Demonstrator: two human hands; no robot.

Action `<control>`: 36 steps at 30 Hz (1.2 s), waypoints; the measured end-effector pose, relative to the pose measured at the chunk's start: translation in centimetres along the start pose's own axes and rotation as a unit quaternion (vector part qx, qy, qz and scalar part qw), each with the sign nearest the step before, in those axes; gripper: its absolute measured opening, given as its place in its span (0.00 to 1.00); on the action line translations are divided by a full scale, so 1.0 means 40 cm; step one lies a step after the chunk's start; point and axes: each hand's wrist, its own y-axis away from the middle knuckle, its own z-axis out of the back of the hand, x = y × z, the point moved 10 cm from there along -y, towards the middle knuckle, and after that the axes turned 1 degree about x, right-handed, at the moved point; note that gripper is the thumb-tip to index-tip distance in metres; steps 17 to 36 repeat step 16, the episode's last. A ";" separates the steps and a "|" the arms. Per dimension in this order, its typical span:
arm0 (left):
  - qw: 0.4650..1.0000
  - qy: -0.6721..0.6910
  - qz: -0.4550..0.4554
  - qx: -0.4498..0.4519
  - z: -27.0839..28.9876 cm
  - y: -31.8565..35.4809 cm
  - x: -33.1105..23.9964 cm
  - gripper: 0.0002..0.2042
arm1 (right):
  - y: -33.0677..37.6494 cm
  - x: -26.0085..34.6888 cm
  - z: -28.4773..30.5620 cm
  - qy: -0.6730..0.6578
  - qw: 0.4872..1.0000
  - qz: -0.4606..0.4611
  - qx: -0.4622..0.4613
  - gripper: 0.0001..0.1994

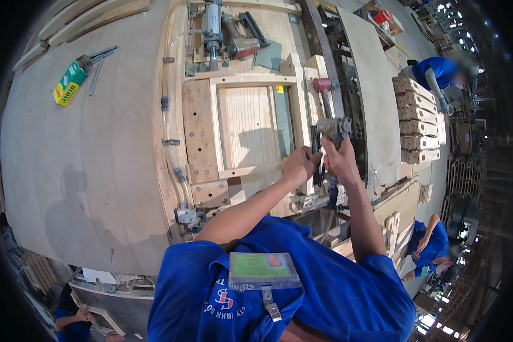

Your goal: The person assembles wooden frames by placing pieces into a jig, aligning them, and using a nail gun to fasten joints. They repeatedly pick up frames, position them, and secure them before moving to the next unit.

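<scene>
My right hand [342,161] is wrapped round the handle of a pneumatic nail gun [332,127], whose grey metal head points away from me. Close beside it on the left, the curled fingers of my left hand [301,165] pinch at the gun's dark magazine [316,138]. Whether a strip of nails is between those fingers is too small to tell. Left of both hands, a pale rectangular wooden frame [215,114] lies in a jig on the bench. A mallet [322,85] with a red head rests just beyond the gun.
A pneumatic cylinder [212,23] and a second nail gun [242,47] are at the jig's far end. A green and yellow box [71,84] with metal strips lies on the left board. Stacked wooden parts [419,122] stand right, near a co-worker [433,74]. Other people work lower right and lower left.
</scene>
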 end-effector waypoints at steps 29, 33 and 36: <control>0.993 -0.017 0.038 -0.110 0.174 -0.312 -0.049 0.18 | -0.379 0.179 -0.083 0.084 0.995 0.057 -0.008 0.23; 0.993 -0.017 0.038 -0.110 0.174 -0.312 -0.049 0.18 | -0.379 0.179 -0.083 0.084 0.995 0.057 -0.008 0.23; 0.993 -0.017 0.038 -0.110 0.174 -0.312 -0.049 0.18 | -0.379 0.179 -0.083 0.084 0.995 0.057 -0.008 0.23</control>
